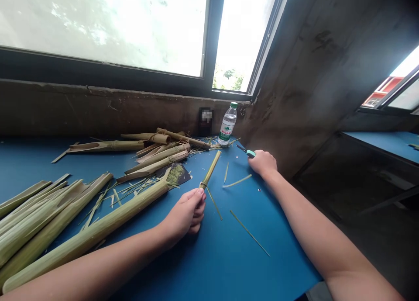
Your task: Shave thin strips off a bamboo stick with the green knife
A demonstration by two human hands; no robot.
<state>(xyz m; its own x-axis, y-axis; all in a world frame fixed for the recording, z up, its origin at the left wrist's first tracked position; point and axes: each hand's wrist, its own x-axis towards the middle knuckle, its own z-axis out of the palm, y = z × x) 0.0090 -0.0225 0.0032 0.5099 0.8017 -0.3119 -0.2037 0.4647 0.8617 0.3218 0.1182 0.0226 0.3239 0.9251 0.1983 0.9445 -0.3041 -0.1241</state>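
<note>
My left hand (pixel 186 211) is wrapped round the lower end of a short bamboo piece (pixel 211 170), which tilts up and away with a node just above my fingers. A thin sliver (pixel 214 203) slants down beside that node. At the right edge of the table my right hand (pixel 263 162) grips a knife (pixel 250 153) by its turquoise handle, its dark blade pointing away to the left. The blade is apart from the bamboo piece. Thin bamboo strips (pixel 240 181) lie between my hands, and another strip (pixel 250 233) rests nearer to me.
Split bamboo lengths (pixel 39 218) and a long bamboo pole (pixel 91 233) cover the left of the blue table (pixel 196 270). More bamboo pieces (pixel 160 159) are piled at the back near a water bottle (pixel 228 124). A dark sheet (pixel 178 173) holds green shavings.
</note>
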